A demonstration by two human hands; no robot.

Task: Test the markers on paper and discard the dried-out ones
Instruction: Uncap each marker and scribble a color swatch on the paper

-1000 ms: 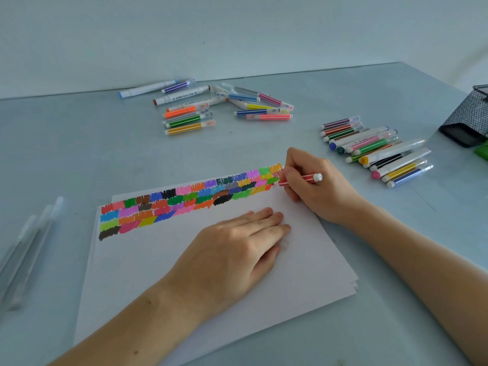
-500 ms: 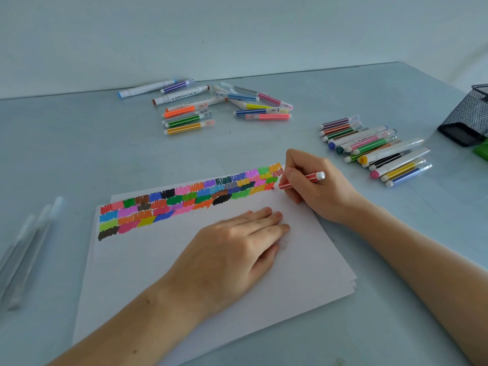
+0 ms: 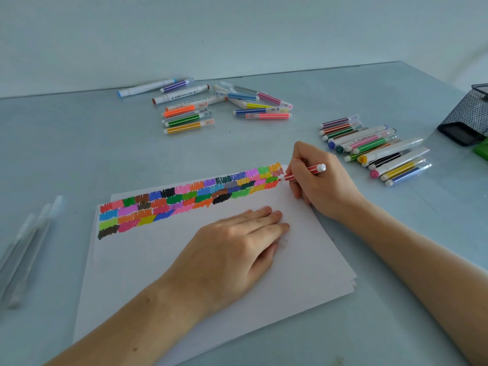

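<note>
The step in hand was the trial scribble, and to do it well the tip wanted light, even pressure in short strokes on bare paper just beside the last swatch, so that a faint or broken line would show plainly against white and not be mistaken for colour beneath.

The right hand (image 3: 320, 180) was curled closed around the red marker (image 3: 306, 172), pinching it low on the barrel; the tip met the paper (image 3: 211, 281) at the far right corner, at the end of the coloured swatches (image 3: 184, 199), and the white end stuck out past the knuckles.

The left hand (image 3: 235, 249) lay flat with fingers straight and together, pressing the sheet to the worktop (image 3: 79, 154), nearer the person than the marker hand.

A row of markers (image 3: 375, 149) lay just beyond the right hand, another cluster (image 3: 211, 107) farther off.
</note>
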